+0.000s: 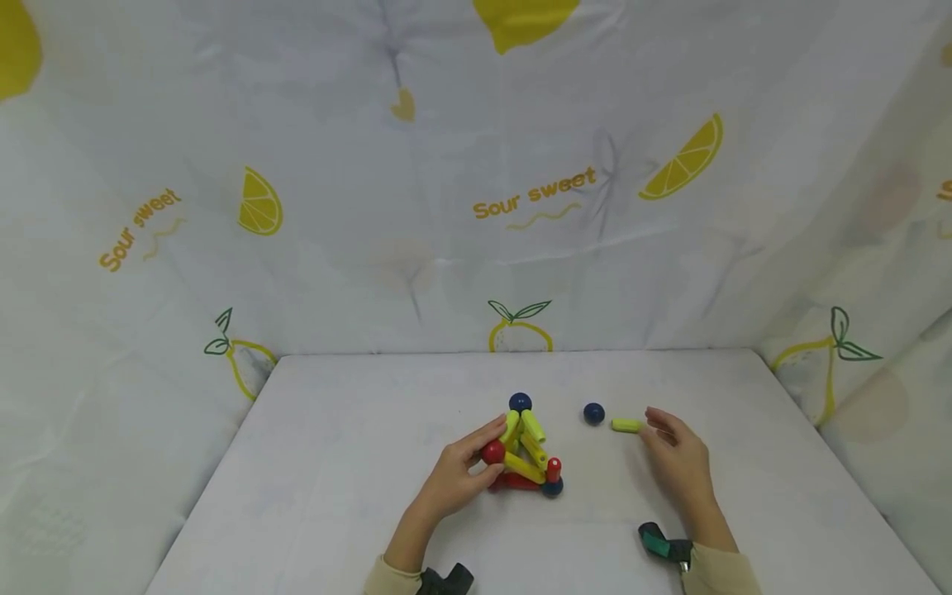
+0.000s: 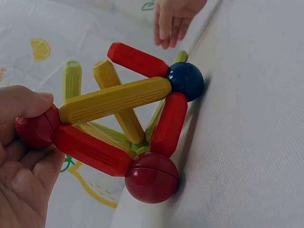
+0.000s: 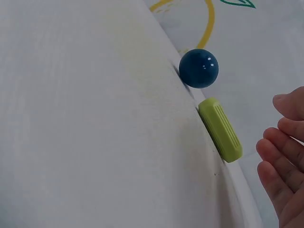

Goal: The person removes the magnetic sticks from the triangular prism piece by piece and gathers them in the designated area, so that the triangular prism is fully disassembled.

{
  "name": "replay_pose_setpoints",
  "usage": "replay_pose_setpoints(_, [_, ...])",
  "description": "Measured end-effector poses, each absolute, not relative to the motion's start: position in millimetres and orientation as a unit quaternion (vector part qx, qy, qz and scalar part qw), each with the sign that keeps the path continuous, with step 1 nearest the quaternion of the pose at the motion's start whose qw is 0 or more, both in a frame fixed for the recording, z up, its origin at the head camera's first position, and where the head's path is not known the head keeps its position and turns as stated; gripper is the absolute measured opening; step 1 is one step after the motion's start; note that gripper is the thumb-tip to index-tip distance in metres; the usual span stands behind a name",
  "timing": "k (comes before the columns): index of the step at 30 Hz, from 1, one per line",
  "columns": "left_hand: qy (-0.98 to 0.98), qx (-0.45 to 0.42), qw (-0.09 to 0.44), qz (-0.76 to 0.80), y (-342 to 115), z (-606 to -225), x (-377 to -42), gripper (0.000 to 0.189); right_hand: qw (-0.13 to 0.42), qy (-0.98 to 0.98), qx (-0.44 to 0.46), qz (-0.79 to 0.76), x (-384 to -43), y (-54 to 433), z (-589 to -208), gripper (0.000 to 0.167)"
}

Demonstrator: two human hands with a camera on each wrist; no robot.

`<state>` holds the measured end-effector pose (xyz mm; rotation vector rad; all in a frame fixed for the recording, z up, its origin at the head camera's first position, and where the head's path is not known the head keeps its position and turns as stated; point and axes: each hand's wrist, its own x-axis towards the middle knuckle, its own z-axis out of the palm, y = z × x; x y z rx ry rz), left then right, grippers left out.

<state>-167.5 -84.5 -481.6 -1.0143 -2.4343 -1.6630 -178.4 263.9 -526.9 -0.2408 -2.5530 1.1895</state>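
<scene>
Head view, loose green rod (image 1: 626,426): one; laid on the surface (image 1: 335,430), just left of the right hand (image 1: 680,467), the nearer of the two hands; long axis set roughly crosswise, one end turned toward that hand.
Head view, loose blue ball (image 1: 593,414): one; placed near the rod's other end.
Head view, built frame (image 1: 524,468): one; four balls counted, two blue, two red.
Left wrist view, red rods (image 2: 137,60): three; yellow and green ones partly hidden, uncounted.
Left wrist view, left hand (image 2: 23,161): one red ball (image 2: 37,130) pinched.
Right wrist view, right hand: fingers relaxed, nothing held; rod untouched.
</scene>
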Motion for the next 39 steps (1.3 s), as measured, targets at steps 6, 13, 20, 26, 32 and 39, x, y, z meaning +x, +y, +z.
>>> replay_pose_setpoints(6, [-0.774, -0.325, 0.004, -0.543, -86, -493, -171, 0.051, 0.177, -0.885, -0.039, 0.43, -172, 252, -514, 0.041])
replay_pose_setpoints(13, [-0.771, -0.339, 0.015, -0.539, -85, -495, -171, 0.051, 0.221, -0.85, 0.042, 0.477, -166, 231, -504, 0.042])
replay_pose_setpoints(20, [-0.772, -0.332, 0.012, -0.542, -84, -494, -171, 0.051, 0.18, -0.855, 0.076, 0.48, -165, 207, -497, 0.042])
replay_pose_setpoints(26, [-0.777, -0.332, 0.015, -0.534, -83, -491, -170, 0.051, 0.15, -0.846, 0.116, 0.499, -160, 186, -487, 0.044])
replay_pose_setpoints(32, [-0.782, -0.326, 0.009, -0.531, -85, -475, -166, 0.051, 0.113, -0.831, 0.15, 0.524, -149, 159, -460, 0.043])
replay_pose_setpoints(39, [-0.774, -0.329, 0.016, -0.541, -87, -492, -172, 0.051, 0.103, -0.822, 0.171, 0.533, -159, 146, -480, 0.044])
